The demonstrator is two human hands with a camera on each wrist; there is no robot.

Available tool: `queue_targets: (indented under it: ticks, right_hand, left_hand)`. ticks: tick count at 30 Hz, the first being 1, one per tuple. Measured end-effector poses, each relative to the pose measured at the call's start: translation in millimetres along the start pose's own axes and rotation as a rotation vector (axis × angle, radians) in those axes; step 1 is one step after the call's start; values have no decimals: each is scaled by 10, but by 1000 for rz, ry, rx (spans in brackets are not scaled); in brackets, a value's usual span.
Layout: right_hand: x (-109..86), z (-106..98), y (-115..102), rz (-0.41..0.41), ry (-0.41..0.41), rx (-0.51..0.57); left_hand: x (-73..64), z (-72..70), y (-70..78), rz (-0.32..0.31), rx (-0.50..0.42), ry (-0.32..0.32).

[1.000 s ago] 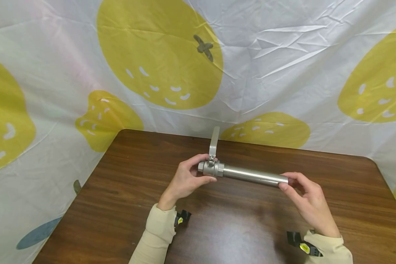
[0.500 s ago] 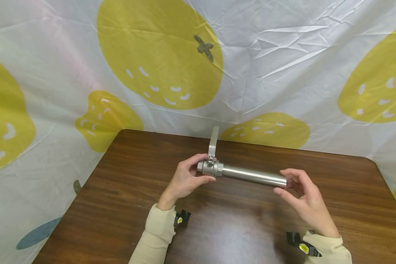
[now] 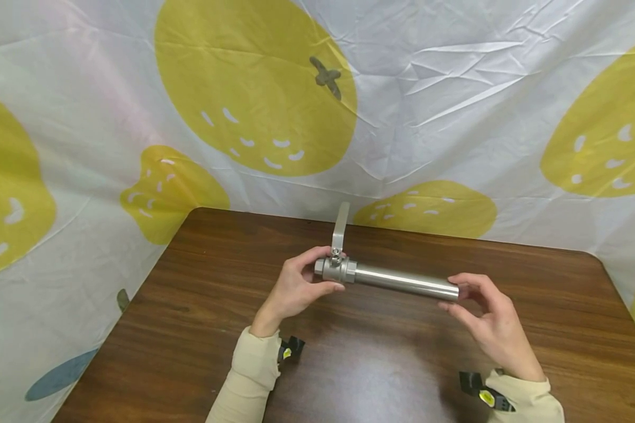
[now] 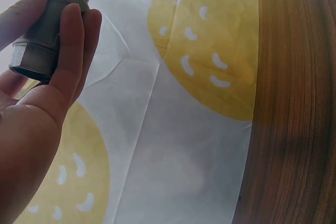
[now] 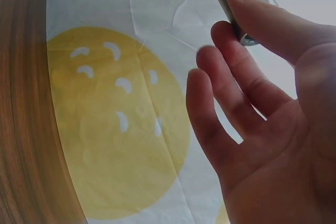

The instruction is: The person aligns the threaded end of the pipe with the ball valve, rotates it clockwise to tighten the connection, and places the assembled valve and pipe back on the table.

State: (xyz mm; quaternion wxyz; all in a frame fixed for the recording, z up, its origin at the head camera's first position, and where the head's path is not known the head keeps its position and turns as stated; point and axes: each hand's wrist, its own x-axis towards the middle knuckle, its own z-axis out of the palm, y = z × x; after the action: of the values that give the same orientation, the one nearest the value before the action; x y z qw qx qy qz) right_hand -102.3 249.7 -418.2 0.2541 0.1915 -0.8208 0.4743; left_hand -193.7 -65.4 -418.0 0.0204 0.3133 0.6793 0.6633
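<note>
- The left hand (image 3: 293, 288) is gripping the valve (image 3: 336, 271) at the left; a firm hold on its body is probably serving best, with no pressing on the lever (image 3: 340, 228), which is pointing far.
- The right hand (image 3: 492, 320) is pinching the pipe (image 3: 404, 282) at its right end, thumb near, fingertips far; a light, even pinch is likely suiting its smooth surface.
- Valve and pipe are meeting end to end above the table (image 3: 190, 323); level hands should be sparing their joint sideways strain.
</note>
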Motion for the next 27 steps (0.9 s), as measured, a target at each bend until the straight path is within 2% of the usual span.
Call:
queue_targets:
  ticks: [4,8,15,23,27]
  right_hand:
    - [23,8,33,-82,28,29]
    - [52,12,8,-120,51,41]
    - [95,13,-173,-127,61,38]
    - [44,8,2,-104,61,22]
    - [44,3,-26,-88,54,25]
  left_hand:
    - [-1,-3,2,-6,-4,-5]
    - [-4,-2,4,-14,-9,-5]
    - [-4,-3,10,-16,-7,-6]
    - [-7,-7,-5,-35,3,-9]
    - [-10,-4,1,-40,-1,-5]
